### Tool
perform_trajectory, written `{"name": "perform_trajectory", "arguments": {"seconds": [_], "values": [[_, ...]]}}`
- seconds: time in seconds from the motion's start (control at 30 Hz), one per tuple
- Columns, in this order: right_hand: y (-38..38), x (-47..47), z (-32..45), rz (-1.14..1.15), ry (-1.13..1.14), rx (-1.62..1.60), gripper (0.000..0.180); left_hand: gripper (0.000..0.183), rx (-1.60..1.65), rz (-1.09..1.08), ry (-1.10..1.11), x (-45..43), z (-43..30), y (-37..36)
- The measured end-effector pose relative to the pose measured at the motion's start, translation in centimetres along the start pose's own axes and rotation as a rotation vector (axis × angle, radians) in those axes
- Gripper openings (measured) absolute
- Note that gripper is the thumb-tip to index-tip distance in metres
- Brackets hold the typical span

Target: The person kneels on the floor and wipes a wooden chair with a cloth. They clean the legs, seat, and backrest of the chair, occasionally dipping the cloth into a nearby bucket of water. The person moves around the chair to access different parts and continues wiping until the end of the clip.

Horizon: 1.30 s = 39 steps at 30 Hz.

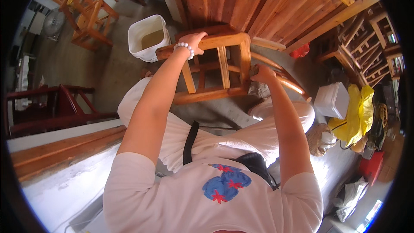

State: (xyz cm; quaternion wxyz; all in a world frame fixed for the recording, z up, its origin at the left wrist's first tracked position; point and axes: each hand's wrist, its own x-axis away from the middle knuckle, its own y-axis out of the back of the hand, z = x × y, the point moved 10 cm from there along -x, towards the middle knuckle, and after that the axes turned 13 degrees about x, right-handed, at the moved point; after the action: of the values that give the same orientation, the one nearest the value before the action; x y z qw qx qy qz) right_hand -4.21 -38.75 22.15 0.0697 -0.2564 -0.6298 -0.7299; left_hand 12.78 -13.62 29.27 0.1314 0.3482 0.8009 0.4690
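Note:
In front of my knees stands a varnished wooden chair (pixel 223 68), tilted so that its slatted underframe faces me. My left hand (pixel 193 42), with a white bead bracelet at the wrist, is closed over the chair's top rail. At the chair's right side, my right hand (pixel 263 73) pinches a small greyish, cloth-like piece (pixel 254 70) against the wood. The fingertips are partly hidden, so its exact material is unclear. Just below that hand shows a crumpled grey thing (pixel 258 89). Curved chair rails (pixel 291 85) reach out to the right, behind my right hand.
A white bucket (pixel 148 38) holding murky liquid stands left of the chair. Wooden plank panels (pixel 233 0) rise behind it. On the right are a lidded white bucket (pixel 333 99), a yellow bag (pixel 354 113) and stacked wooden chairs (pixel 362 48). A dark red chair (pixel 61 106) is at left.

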Motion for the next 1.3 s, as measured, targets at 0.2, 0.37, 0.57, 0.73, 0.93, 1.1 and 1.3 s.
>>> {"name": "perform_trajectory", "arguments": {"seconds": [0.2,0.37,0.57,0.73,0.93,1.1,1.3], "values": [[8.2,7.1,2.9,-0.811,-0.055,-0.398,0.055,0.064,0.029,-0.067,-0.025,-0.4,1.7,0.8],[10.0,5.2,12.9,-0.945,0.228,-0.42,0.069,0.063,0.048,-0.031,-0.014,-2.2,1.0,0.9],[4.6,2.4,17.0,-0.61,0.202,-0.165,0.087,0.063,0.072,-0.019,-0.017,-2.1,2.2,1.1],[2.8,4.5,15.5,-0.748,0.29,-0.122,0.069,0.062,0.045,-0.042,-0.023,-0.6,0.8,0.6],[4.3,0.7,13.2,-0.704,-0.002,-0.915,0.052,0.061,0.015,-0.104,-0.012,0.0,1.0,0.4],[3.4,3.4,15.0,-0.653,0.292,-0.37,0.055,0.059,0.025,-0.05,0.01,-0.5,1.3,0.5],[-0.1,6.1,16.0,-0.602,0.359,0.182,0.044,0.059,0.051,-0.058,-0.003,0.1,0.7,0.3]]}}
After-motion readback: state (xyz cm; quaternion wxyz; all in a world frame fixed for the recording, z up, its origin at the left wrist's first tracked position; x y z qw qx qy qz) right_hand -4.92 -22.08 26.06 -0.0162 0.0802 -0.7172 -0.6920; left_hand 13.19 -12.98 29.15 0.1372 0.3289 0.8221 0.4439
